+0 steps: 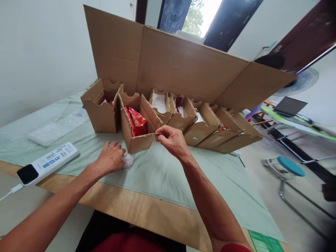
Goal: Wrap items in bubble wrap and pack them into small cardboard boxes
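The box [136,141], second in its row on the cloth [162,175], is pinched at its edge by the right hand [172,140]; a wad [128,161] is covered by the left hand [110,157], grip unclear; flap-folding judged, steady bracing needed next.

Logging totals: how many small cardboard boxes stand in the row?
7, in one row before the cardboard sheet: first box, second box pinched by the right hand, five more rightward. Overlap may hide others.

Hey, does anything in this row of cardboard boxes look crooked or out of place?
Yes. The cardboard boxes right of the middle lean and overlap instead of standing square. The right hand pinches the front rim of one box holding a red packet; the left hand touches a white wad.
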Demonstrator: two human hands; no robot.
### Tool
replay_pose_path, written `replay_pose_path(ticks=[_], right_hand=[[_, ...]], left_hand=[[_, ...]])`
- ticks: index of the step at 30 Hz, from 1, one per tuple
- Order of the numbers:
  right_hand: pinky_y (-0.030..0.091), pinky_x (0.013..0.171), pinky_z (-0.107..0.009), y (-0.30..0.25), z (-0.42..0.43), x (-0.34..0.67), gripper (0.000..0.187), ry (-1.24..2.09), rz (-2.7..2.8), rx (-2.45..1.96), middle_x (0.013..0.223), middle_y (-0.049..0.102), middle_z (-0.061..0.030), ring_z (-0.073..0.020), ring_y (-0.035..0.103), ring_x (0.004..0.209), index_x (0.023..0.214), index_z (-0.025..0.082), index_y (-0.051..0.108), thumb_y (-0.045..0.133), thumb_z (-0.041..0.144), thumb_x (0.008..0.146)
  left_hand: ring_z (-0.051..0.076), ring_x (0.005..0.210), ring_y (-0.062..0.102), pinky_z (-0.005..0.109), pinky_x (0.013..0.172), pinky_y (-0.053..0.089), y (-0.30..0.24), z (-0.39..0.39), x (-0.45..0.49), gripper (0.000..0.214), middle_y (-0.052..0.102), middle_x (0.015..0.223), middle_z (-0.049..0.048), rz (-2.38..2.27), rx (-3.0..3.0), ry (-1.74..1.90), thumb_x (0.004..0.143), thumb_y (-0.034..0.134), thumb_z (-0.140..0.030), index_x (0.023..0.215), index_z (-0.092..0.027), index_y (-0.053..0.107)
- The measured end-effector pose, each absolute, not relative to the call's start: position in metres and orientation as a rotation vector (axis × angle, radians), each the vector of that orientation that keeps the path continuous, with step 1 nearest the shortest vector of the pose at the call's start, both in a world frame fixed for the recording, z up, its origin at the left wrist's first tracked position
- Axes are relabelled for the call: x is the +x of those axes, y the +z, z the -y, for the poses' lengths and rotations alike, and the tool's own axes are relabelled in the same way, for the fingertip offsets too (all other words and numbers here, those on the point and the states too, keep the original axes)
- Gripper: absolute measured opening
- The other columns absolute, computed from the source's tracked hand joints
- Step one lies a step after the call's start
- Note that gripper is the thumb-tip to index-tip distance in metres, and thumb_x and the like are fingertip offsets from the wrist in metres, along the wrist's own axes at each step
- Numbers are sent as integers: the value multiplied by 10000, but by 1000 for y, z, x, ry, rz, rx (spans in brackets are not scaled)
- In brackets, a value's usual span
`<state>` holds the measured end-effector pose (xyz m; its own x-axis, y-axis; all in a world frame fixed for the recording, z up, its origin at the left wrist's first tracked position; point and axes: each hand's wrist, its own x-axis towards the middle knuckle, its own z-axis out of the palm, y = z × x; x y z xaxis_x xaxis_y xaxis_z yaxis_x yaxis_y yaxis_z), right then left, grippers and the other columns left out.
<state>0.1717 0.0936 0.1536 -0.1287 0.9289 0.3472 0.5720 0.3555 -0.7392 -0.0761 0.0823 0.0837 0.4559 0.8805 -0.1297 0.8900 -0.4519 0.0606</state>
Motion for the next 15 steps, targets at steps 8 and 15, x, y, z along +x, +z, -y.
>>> replay_pose_path(ticks=[8,15], right_hand=[[458,573,-249,176,-64,261,124,502,1787,-1395,657,686,7,-129,586,586,776,194,732,628,219,714],[590,766,-341,152,-29,357,533,587,1331,-1395,1078,766,-60,-212,725,914,1267,272,668,756,302,743]], left_hand=[[427,1191,608,588,1036,376,92,-90,-86,343,734,1133,210,-1549,2528,-212,789,602,-353,1016,-156,768],[405,1352,527,507,1111,380,93,-71,-51,691,593,1430,246,-1596,2479,164,886,500,-464,1450,-63,502]])
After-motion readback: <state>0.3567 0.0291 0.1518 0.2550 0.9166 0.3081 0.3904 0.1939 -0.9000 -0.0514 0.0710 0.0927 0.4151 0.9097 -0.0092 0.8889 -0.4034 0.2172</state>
